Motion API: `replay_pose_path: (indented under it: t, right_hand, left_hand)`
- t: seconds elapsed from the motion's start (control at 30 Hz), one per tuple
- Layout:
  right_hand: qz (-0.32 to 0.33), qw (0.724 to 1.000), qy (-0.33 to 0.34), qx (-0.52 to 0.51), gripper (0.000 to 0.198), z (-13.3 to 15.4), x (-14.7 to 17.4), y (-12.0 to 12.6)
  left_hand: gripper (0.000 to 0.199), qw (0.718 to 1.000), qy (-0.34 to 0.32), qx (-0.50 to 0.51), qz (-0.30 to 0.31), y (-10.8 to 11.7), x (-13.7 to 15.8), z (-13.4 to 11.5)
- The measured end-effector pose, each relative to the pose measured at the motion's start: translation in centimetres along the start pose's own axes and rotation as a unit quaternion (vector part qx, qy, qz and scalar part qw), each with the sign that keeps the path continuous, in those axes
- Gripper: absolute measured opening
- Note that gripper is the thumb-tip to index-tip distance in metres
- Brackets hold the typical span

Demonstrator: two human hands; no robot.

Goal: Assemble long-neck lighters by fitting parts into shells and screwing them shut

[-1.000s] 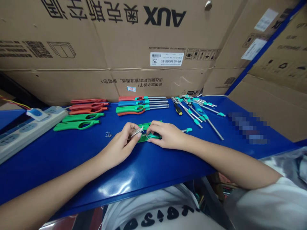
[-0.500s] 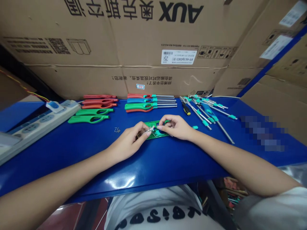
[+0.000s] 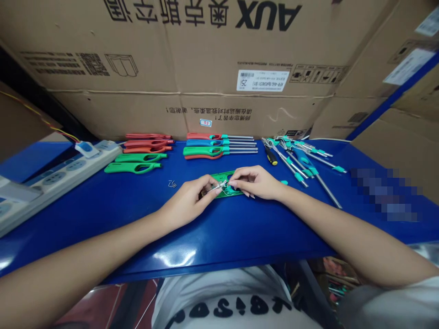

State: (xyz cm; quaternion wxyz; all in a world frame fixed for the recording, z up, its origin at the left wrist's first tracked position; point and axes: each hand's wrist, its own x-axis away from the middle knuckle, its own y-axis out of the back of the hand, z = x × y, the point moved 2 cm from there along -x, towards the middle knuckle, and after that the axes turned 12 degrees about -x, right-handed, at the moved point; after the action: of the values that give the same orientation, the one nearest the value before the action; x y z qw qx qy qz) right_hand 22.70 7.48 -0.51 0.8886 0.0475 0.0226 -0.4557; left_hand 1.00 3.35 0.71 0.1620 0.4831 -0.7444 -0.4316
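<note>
Leaning in over the bare front of the blue counter [image 3: 212,233], the two forearms met at the middle, and the gap had just closed! A second earlier the right hand [image 3: 259,183] was lower over the green shell [image 3: 221,176]; now its thumb and forefinger had come up to the pale end of a small silvery part [image 3: 219,186]. The left hand [image 3: 188,198] kept its fingers clamped on that part, holding it over the shell's left portion. The right fingers were drawn close at the tip — whether they pinched anything I couldn't tell, so small was the detail.

What did it mean? Most likely the attention had shifted from the shell to that tip, with fitting or freeing something there the step in hand. The shell lay on the counter, open side up, partly hidden by the hands.

Beyond, small metal pins [image 3: 172,184] lay loose to the left, unmoved. Farther back — a screwdriver [image 3: 271,156] beside the heap of metal rods [image 3: 320,176], a row of rodded lighters [image 3: 221,146], and the cardboard [image 3: 154,82] behind them all.
</note>
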Motion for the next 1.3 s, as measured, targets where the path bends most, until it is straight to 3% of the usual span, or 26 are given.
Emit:
replay_pose_path:
  t: [0.4, 1.3]
  right_hand:
    - [0.012, 0.998, 0.048, 0.031, 0.029, 0.24, -0.17, 0.00]
    - [0.035, 0.999, 0.022, 0.023, 0.031, 0.32, -0.14, -0.24]
  left_hand:
    - [0.026, 1.000, -0.009, -0.006, 0.005, 0.09, 0.05, -0.25]
    - [0.028, 1.000, -0.006, 0.008, -0.020, -0.26, 0.38, -0.25]
